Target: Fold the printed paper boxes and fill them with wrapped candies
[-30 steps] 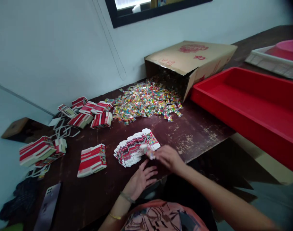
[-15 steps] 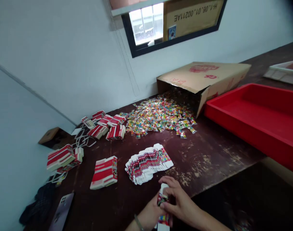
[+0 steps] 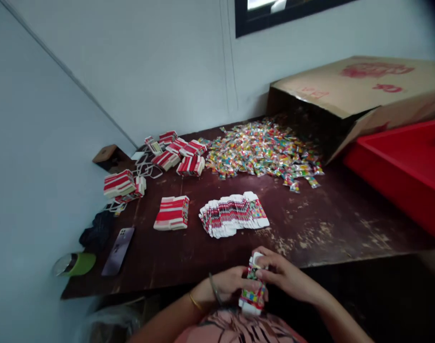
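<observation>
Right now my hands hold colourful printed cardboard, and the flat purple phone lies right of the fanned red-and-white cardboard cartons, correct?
One slip: the phone lies left of the fanned cartons, as the head view shows. Your left hand and right hand hold colourful printed cardboard.

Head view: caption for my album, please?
Left hand and right hand hold colourful printed cardboard packaging; shiny multicoloured packets lie beyond.

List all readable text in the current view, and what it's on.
Nothing reads with certainty.
Box: short red mark, possibly "CS"; the larger red print and the faint red mark are too blurred.
Held packaging, fanned cartons, stacked cartons: print too small.
Candy wrappers, phone: any text too small.
</observation>
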### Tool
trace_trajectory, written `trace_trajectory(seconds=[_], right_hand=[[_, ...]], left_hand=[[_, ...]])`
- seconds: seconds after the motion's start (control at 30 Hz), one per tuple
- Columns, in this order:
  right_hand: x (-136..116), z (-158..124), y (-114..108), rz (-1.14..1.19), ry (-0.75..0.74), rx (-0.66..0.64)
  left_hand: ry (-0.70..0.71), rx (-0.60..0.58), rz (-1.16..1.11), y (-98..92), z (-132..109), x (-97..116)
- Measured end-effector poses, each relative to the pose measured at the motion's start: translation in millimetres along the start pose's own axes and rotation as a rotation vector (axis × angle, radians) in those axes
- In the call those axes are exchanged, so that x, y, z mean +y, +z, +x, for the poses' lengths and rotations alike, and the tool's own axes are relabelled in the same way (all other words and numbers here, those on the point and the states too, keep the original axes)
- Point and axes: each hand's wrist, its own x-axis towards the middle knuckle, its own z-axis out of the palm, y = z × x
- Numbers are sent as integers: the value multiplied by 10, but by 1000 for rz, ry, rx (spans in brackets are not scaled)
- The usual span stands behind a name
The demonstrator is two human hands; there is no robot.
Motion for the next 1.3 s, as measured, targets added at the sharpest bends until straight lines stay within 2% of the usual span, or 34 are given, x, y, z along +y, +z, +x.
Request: trace_trajectory(seconds=[0.07,0.1,0.17,0.23,0.37,0.43,0.5,0.57,0.63,0.7,0.77,0.83,0.9,0.97,1.07,1.13,1.2,1.3], right_hand=[[3,-42,-71,60,-36,-72],[7,-54,-109,77,-45,-71],[26,-67,-171,92,-25,-15],[49,-79,-191,125,58,35],[91,-119,-79,229,172,-10],[135,-137,33,338,146,122],[204,-154,156,524,149,317],[284,-174,265,723,221,380],[350,-195,338,863,313,311],[385,-202,360,908,357,262],[392,-180,328,878,365,230],[373,-128,257,795,350,161],[323,-65,180,686,317,66],[235,-16,139,552,251,37],[78,-3,199,257,78,179],[24,-24,285,113,-8,272],[47,-38,350,127,13,289],[175,-13,354,320,168,225]], left_hand=[[1,-58,83,-52,-63,65],[46,-16,148,-70,-61,81],[143,151,252,-76,-13,76],[209,303,312,-48,37,41],[361,418,372,11,0,-12],[440,461,388,7,-55,-39],[477,474,437,-16,-99,-79],[481,452,518,-45,-130,-121],[458,417,592,-63,-161,-140],[429,371,641,-59,-203,-122],[409,335,674,-28,-251,-77],[402,354,677,21,-286,-24],[393,425,568,76,-294,20],[332,464,301,121,-279,50],[169,429,-143,156,-249,79],[95,371,-304,163,-245,84],[63,293,-386,165,-252,73],[25,172,-443,159,-276,25]])
